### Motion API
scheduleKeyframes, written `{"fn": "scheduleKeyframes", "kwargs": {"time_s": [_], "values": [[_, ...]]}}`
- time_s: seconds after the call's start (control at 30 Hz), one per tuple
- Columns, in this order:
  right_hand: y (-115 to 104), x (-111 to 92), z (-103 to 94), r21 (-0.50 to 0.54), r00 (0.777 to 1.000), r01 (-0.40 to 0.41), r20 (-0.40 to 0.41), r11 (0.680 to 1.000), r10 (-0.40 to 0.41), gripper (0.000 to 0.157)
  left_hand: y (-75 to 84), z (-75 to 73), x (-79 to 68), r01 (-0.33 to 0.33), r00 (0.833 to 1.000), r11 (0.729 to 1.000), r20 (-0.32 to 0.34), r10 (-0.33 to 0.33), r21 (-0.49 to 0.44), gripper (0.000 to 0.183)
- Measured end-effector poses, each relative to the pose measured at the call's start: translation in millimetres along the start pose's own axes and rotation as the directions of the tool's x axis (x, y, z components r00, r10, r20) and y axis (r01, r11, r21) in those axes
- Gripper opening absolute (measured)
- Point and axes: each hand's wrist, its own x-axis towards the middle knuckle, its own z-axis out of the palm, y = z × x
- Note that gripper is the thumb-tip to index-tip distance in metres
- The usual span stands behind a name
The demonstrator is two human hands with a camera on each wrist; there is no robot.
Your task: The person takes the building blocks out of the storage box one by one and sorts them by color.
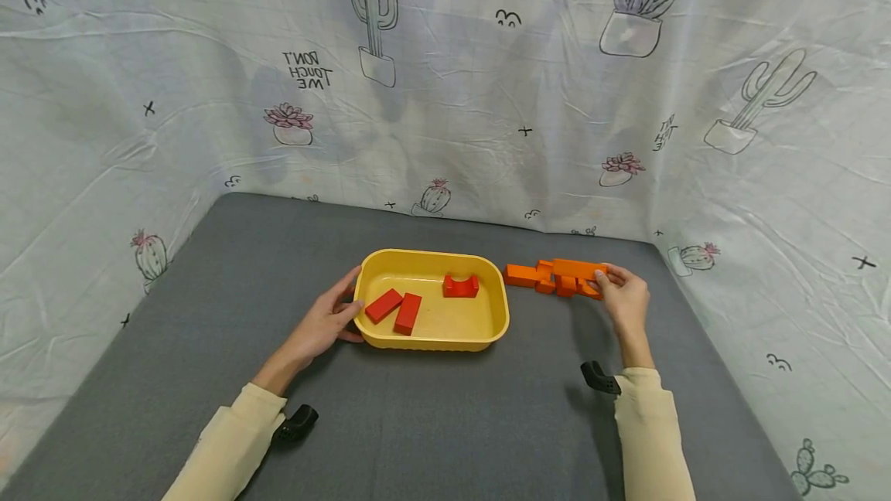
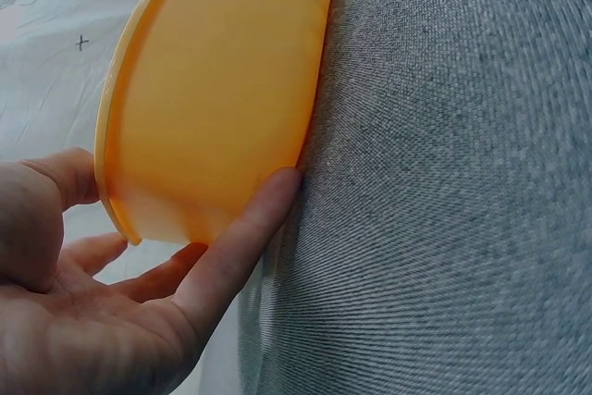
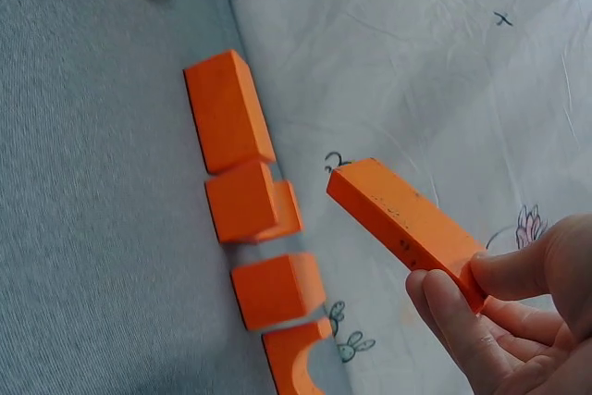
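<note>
My left hand (image 1: 326, 325) grips the left end of a yellow plastic tub (image 1: 452, 321), its thumb at the rim and fingers against the outer wall. Inside the tub lie two red rectangular blocks (image 1: 407, 315) and a red block with a curved notch (image 1: 461, 287). To the right of it, my right hand (image 1: 625, 300) pinches one end of a long orange block (image 3: 407, 224) between thumb and fingers. That block is held above a row of several orange blocks on the table, including a rectangular one (image 3: 227, 113), a cube-like one (image 3: 273, 290) and a notched one (image 3: 287, 358).
A grey cloth-covered table (image 1: 445, 424) lies under everything. White sheeting (image 1: 459, 99) printed with cacti rises behind the table and at both sides. Black wrist-worn pieces (image 1: 600, 377) stick out beside each cream sleeve (image 1: 650, 431).
</note>
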Motion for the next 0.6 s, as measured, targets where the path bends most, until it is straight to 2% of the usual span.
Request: {"fn": "scheduleKeyframes", "kwargs": {"time_s": [0.17, 0.4, 0.6], "values": [[4, 3, -7.1, 0.001, 1.000, -0.023, -0.013, 1.000, 0.023, 0.053, -0.9, -0.5, -0.3, -0.006, 1.000, 1.000, 0.008, 0.006, -0.012, 0.060], [1, 4, -20.2, 0.113, 0.993, -0.115, -0.002, 0.987, 0.116, 0.050, -1.4, -0.6, -1.1, -0.014, 1.000, 1.000, 0.015, 0.015, -0.014, 0.062], [4, 6, -31.8, 0.110, 0.988, -0.157, 0.013, 0.981, 0.157, 0.056, -1.4, -0.8, -0.9, -0.019, 1.000, 1.000, 0.016, 0.019, -0.014, 0.063]]}}
